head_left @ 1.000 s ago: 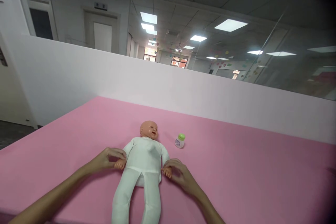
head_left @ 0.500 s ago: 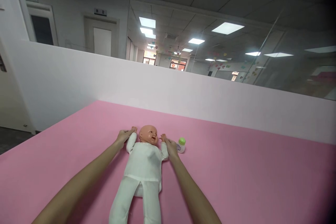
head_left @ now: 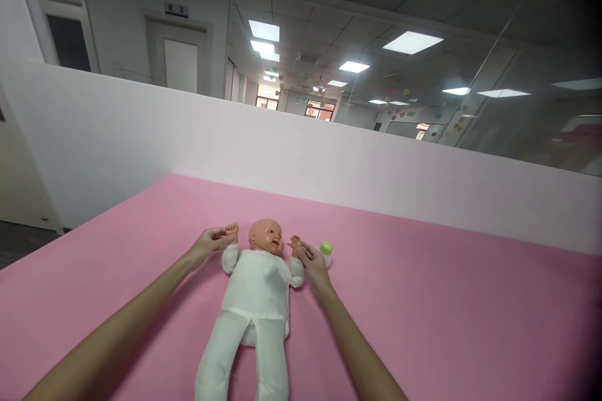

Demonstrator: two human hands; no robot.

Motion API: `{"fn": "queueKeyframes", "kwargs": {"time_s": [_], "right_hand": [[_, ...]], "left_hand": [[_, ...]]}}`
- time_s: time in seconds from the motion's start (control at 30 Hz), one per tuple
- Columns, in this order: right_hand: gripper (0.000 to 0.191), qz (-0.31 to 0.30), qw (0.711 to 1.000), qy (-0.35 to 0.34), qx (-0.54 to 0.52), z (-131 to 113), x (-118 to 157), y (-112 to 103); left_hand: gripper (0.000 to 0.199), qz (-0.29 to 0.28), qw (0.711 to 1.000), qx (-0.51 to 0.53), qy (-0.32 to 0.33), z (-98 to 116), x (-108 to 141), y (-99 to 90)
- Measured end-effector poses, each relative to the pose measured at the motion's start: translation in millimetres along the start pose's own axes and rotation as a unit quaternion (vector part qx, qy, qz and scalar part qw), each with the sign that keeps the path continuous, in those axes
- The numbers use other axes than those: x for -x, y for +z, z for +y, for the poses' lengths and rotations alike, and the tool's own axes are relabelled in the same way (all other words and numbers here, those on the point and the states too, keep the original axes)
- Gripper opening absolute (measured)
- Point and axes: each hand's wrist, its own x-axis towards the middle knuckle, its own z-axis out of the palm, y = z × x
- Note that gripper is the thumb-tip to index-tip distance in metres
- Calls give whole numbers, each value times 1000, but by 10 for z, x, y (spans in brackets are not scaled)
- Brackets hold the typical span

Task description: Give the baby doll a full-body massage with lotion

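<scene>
A baby doll [head_left: 258, 282] with a bald plastic head and a white cloth body lies on its back on a pink tabletop [head_left: 423, 301]. Both its arms are bent up beside the head. On the left, my left hand [head_left: 207, 244] is closed around the doll's wrist, just under its small fist. My right hand [head_left: 314, 263] pinches the doll's other wrist, with the doll's spread fingers showing above. Right behind my right hand stands a small bottle [head_left: 326, 252] with a green lid, its lower part partly hidden by that hand.
A low white wall [head_left: 301, 150] borders the far side of the tabletop, with a glass pane above it. Beyond are a door [head_left: 181, 66] with a sign over it and ceiling lights. Another door [head_left: 21, 182] is at the left edge.
The doll's arms have moved slightly outward with my hands. My left hand has shifted left, and my right hand a little right, covering more of the bottle. The camera view has tilted slightly.
</scene>
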Motion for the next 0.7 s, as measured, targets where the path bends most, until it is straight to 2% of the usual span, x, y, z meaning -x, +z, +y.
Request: {"fn": "queueKeyframes", "kwargs": {"time_s": [0.07,0.13,0.2,0.27,0.33,0.43,0.53,0.6,0.7], "right_hand": [[59,-31,999,-12,15,-115,150,-103],[50,-52,997,-14,63,-221,315,-196],[39,-94,989,-15,111,-316,495,-266],[28,-166,975,-25,148,-391,681,-307],[19,-239,952,-46,184,-436,859,-325],[16,-288,928,-74,223,-435,1052,-334],[16,-278,932,-73,220,-377,1065,-326],[20,-237,951,-56,189,-329,942,-290],[37,-99,988,-46,114,-245,599,-162]], "left_hand": [[28,-70,997,-17,26,67,211,-101],[20,-138,989,-45,41,97,416,-170],[21,-200,974,-89,53,92,598,-207],[26,-238,959,-135,69,58,748,-218],[25,-253,950,-164,79,5,862,-213],[23,-249,951,-166,79,-73,956,-202],[22,-224,961,-144,71,-101,913,-187],[24,-177,976,-113,65,-81,791,-153],[30,-52,996,-47,61,-28,504,-28]]}}
